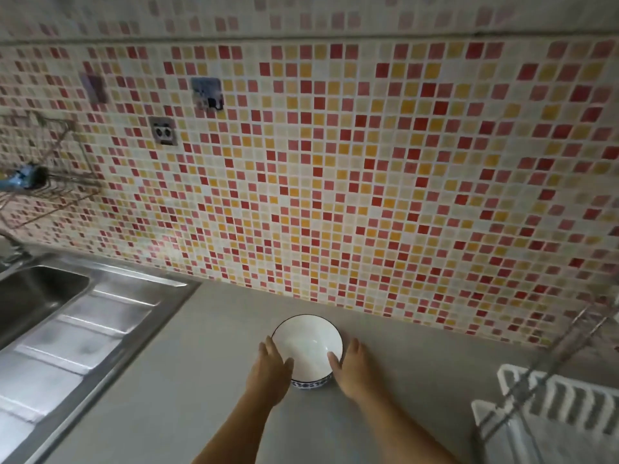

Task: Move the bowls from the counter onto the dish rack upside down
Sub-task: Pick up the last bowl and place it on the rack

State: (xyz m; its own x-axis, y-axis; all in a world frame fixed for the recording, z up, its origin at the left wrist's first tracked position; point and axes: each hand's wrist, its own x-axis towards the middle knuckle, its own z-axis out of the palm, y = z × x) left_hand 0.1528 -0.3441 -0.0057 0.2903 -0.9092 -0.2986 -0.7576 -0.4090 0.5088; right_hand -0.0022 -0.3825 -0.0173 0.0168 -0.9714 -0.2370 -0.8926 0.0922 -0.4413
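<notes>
A white bowl (307, 346) with a thin dark rim and a blue pattern near its foot stands upright on the grey counter (187, 390), close to the tiled wall. My left hand (272, 370) lies against the bowl's left side with its thumb over the rim. On the bowl's right side rests my right hand (352, 370), thumb also over the rim. Both hands clasp the bowl between them. The dish rack (549, 400), white with metal bars, shows at the right edge, only partly in view.
A steel sink (37, 296) with a ribbed drainboard (87, 343) fills the left side. A wire shelf (43, 182) hangs on the mosaic wall (335, 162) at the left, with a socket (163, 131) and wall hooks beside it.
</notes>
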